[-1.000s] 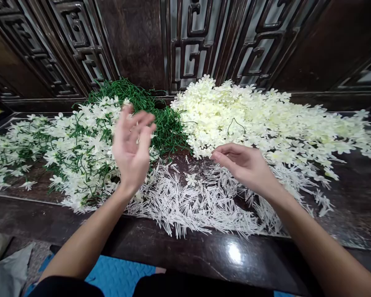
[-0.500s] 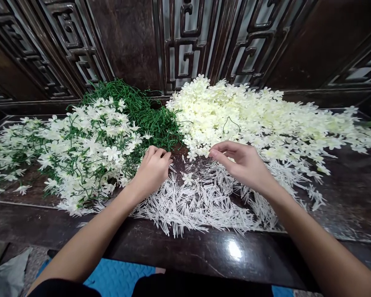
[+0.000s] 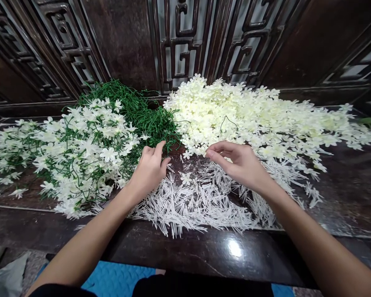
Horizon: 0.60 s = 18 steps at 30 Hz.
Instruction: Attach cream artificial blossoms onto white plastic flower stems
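Note:
My left hand [image 3: 151, 165] is at the front edge of a pile of green artificial stems [image 3: 126, 103], its thumb and index finger apart and nothing visible between them. My right hand [image 3: 239, 163] hovers at the near edge of a heap of cream artificial flower heads [image 3: 228, 107], thumb and fingertips drawn together. Whatever is between those fingertips is too small to make out. Below and between both hands lies a spread of thin white stamen pieces [image 3: 185, 206], with a single loose flower head [image 3: 185, 178] on top.
Assembled white flowers on green stems [image 3: 83, 152] are heaped on the left. One bent green stem [image 3: 228, 123] rests on the cream heap. Everything lies on a dark wooden bench [image 3: 204, 251] backed by a carved lattice panel [image 3: 123, 41]. A blue mat [image 3: 120, 276] is on the floor.
My left hand's index finger and thumb have spread apart and the index finger has lifted. My right hand stays almost in place. The whole view has shifted slightly.

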Tool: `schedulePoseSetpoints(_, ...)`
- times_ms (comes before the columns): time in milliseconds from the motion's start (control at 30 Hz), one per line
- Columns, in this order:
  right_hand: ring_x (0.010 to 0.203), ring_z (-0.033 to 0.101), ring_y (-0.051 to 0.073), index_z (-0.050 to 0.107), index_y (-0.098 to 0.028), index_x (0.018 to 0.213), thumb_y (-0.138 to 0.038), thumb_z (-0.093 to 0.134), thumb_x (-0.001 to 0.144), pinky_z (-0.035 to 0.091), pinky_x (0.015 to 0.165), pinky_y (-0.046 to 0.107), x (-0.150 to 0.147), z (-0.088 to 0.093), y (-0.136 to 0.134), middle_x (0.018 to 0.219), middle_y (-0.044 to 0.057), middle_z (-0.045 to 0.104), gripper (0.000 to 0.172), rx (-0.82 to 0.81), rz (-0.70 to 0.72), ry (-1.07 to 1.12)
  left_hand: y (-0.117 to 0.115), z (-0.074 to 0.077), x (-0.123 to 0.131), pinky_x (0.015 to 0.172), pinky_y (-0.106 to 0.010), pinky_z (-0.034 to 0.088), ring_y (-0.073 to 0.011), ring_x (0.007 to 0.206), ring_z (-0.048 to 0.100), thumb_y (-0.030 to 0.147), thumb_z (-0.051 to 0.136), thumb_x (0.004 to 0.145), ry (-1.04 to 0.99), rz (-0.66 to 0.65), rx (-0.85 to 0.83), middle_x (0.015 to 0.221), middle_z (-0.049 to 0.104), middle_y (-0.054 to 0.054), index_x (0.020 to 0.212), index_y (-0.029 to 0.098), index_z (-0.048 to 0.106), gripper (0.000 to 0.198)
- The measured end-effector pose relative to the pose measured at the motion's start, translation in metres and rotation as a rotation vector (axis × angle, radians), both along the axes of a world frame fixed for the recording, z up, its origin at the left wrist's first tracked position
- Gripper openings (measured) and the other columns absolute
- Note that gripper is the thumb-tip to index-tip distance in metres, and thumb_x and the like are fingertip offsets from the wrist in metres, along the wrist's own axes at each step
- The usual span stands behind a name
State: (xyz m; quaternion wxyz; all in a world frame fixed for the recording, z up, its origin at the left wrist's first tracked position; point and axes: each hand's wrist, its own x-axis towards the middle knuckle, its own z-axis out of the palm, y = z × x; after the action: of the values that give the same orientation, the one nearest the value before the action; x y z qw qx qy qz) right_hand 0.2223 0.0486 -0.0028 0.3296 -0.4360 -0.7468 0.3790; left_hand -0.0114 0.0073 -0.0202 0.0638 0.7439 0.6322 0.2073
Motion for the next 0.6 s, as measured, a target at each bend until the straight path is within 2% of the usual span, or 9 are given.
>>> schedulePoseSetpoints(100, 0.079, 0.065, 0.021, 0.069, -0.017, 0.091, -0.036, 0.06, 0.084, 0.056, 0.07, 0.04, 0.0, 0.0, 0.0, 0.086, 0.007, 0.07, 0.022, -0.005, 0.011, 0.001, 0.001, -0.001, -0.001, 0.074, -0.039, 0.051, -0.0296, 0.098, 0.054, 0.022, 0.05, 0.091, 0.003, 0.035, -0.003, 0.098, 0.062, -0.018, 0.141, 0.002, 0.032, 0.057)
schedulePoseSetpoints(200, 0.079, 0.066, 0.021, 0.07, -0.017, 0.09, -0.036, 0.06, 0.084, 0.056, 0.07, 0.041, 0.0, 0.0, 0.0, 0.086, 0.008, 0.07, 0.022, -0.008, 0.011, 0.01, 0.003, 0.001, -0.001, 0.078, -0.04, 0.052, -0.0282, 0.097, 0.058, 0.02, 0.05, 0.091, -0.032, 0.05, 0.015, 0.1, 0.064, -0.019, 0.136, 0.001, 0.041, 0.05)
schedulePoseSetpoints(300, 0.08, 0.066, 0.022, 0.07, -0.019, 0.089, -0.036, 0.061, 0.082, 0.056, 0.071, 0.042, 0.0, 0.0, 0.0, 0.087, 0.008, 0.07, 0.02, -0.016, 0.015, 0.021, 0.003, 0.005, 0.001, 0.076, -0.038, 0.055, -0.0238, 0.087, 0.064, 0.02, 0.051, 0.09, -0.102, 0.047, 0.084, 0.109, 0.065, -0.02, 0.129, 0.004, 0.05, 0.043)
schedulePoseSetpoints(467, 0.08, 0.065, 0.022, 0.069, -0.019, 0.088, -0.035, 0.062, 0.083, 0.056, 0.071, 0.043, -0.001, 0.001, -0.001, 0.087, 0.007, 0.07, 0.018, -0.029, 0.03, 0.014, -0.002, 0.011, 0.008, 0.069, -0.033, 0.058, -0.0172, 0.073, 0.067, 0.019, 0.053, 0.089, -0.215, -0.061, 0.226, 0.11, 0.069, -0.016, 0.12, 0.008, 0.057, 0.034)
schedulePoseSetpoints(533, 0.081, 0.065, 0.022, 0.068, -0.019, 0.089, -0.036, 0.061, 0.084, 0.055, 0.072, 0.044, -0.002, 0.002, -0.001, 0.088, 0.007, 0.07, 0.019, -0.017, 0.029, 0.012, -0.003, 0.011, 0.008, 0.07, -0.033, 0.058, -0.0177, 0.078, 0.067, 0.018, 0.052, 0.089, -0.2, -0.098, 0.254, 0.109, 0.069, -0.015, 0.119, 0.008, 0.056, 0.032)
schedulePoseSetpoints(600, 0.081, 0.065, 0.022, 0.068, -0.018, 0.089, -0.037, 0.06, 0.084, 0.055, 0.073, 0.045, -0.001, 0.002, -0.002, 0.088, 0.007, 0.07, 0.021, -0.007, 0.028, 0.012, -0.002, 0.009, 0.007, 0.078, -0.036, 0.056, -0.0214, 0.092, 0.064, 0.017, 0.052, 0.09, -0.126, -0.112, 0.272, 0.11, 0.068, -0.017, 0.117, 0.005, 0.057, 0.03)
